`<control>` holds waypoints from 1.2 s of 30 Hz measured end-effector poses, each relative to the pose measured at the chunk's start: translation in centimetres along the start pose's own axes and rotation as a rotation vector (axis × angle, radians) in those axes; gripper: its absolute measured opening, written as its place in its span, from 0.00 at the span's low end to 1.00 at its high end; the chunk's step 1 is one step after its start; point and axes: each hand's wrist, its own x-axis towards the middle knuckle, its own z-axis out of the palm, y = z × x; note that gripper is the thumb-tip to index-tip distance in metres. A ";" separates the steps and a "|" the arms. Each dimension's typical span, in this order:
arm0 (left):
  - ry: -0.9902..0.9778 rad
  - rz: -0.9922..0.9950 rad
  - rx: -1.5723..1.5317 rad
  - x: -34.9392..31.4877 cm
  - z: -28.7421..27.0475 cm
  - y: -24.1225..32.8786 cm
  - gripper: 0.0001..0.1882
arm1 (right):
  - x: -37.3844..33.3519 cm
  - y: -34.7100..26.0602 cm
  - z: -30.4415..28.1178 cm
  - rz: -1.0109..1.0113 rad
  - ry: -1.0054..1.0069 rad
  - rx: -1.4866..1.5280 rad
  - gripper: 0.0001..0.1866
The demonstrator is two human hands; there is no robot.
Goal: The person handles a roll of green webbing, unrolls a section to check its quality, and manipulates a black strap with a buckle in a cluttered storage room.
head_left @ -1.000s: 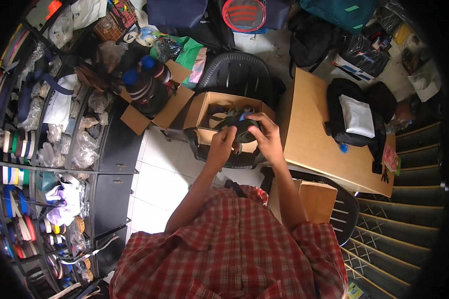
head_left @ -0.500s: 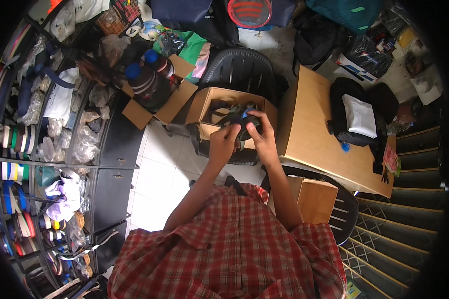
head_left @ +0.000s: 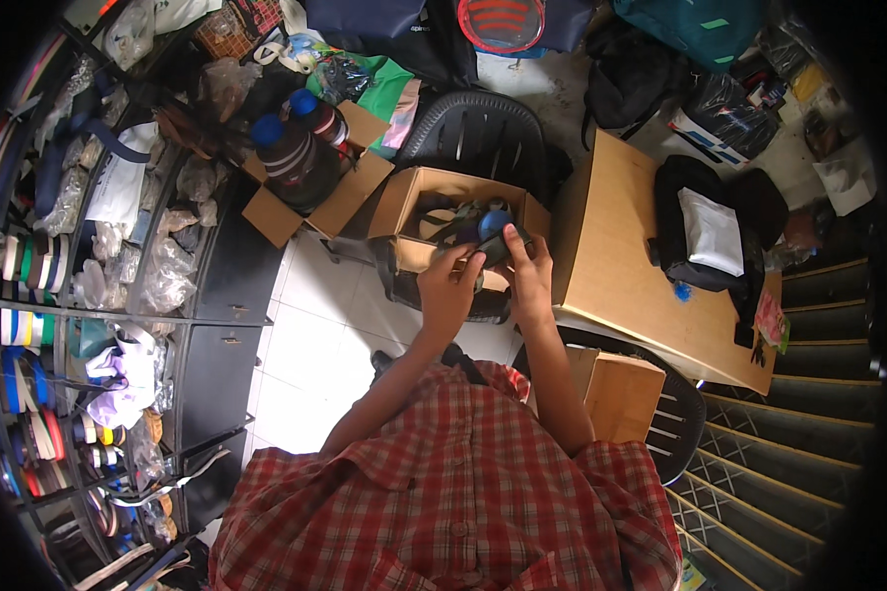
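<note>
You hold a small dark object with a blue part (head_left: 493, 236) over the near edge of the open cardboard box (head_left: 414, 202). Your left hand (head_left: 450, 288) and right hand (head_left: 525, 271) both pinch it, fingers curled close around it. Just right, the brown tabletop (head_left: 626, 266) edge nearly touches your right hand. White floor tiles (head_left: 315, 315) lie open to the left, bounded by dark cabinets (head_left: 222, 295).
</note>
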 end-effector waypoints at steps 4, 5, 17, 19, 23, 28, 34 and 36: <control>0.061 0.481 0.377 0.1 -0.5 0.4 0.09 | 0.6 0.3 -0.6 -0.118 0.130 -0.021 0.27; 0.019 0.396 0.423 -0.1 -0.7 0.7 0.09 | 0.2 -0.4 -0.1 -0.166 0.150 -0.049 0.26; -0.230 0.212 0.412 2.1 -7.0 -3.3 0.15 | 2.2 -9.8 -2.2 -0.478 0.159 -0.103 0.26; -0.357 0.126 0.412 2.4 -9.3 -3.8 0.16 | 3.1 -10.5 -3.3 -0.515 0.212 -0.123 0.24; -0.411 0.035 0.384 1.9 -14.2 -5.3 0.18 | 3.4 -11.9 -4.0 -0.545 0.250 -0.144 0.21; -0.132 0.044 0.513 0.7 -18.8 -7.4 0.14 | 3.2 -13.2 -4.4 -0.585 0.276 -0.209 0.22; 0.036 0.127 0.654 -0.4 -26.2 -8.5 0.09 | 0.8 -13.6 -1.6 -0.588 0.293 -0.208 0.20; 0.043 0.117 0.663 -0.8 -29.1 -8.9 0.09 | 0.5 -13.5 -1.0 -0.570 0.261 -0.177 0.20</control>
